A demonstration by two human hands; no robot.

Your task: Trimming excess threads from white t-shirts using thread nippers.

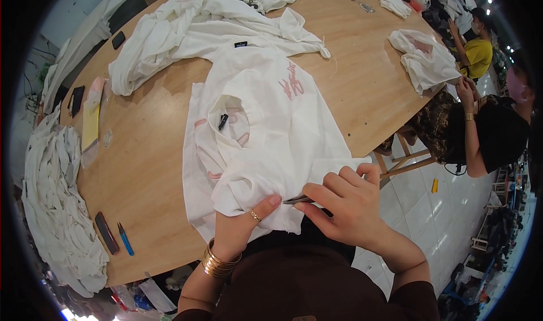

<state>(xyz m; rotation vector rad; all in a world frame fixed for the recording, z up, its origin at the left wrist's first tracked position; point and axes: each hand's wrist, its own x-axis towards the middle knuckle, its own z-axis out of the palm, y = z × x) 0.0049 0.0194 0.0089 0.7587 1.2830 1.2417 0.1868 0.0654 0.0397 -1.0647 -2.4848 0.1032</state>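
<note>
Handling a white shirt [308,128] at the near table edge

Holds a gathered fold of shirt in the left hand [240,222], with the thumb on top; cannot tell how its other fingers sit, hidden beneath cloth. Grips a small dark pointed tool [296,200] in the right hand [350,208], with fingers curled narrow around it, tip just beside the left thumb.

Lies mostly on the wooden table [153,145], pink lettering uppermost; crosses the near edge toward the lap. Meets more white garments [220,13] at the far end.

Includes, along the left rim, a heap of white garments [56,202]; inward from it, blue tweezers [125,239], a dark oblong item [106,232] and a yellow sheet [90,123].

Leaves open wood for moving between shirt and left-hand items, and between shirt and right edge.

Includes, at the right edge, a crumpled white garment [416,66] held by a co-worker [500,134], well apart from the right hand; beyond, a tiled floor [418,213].
</note>
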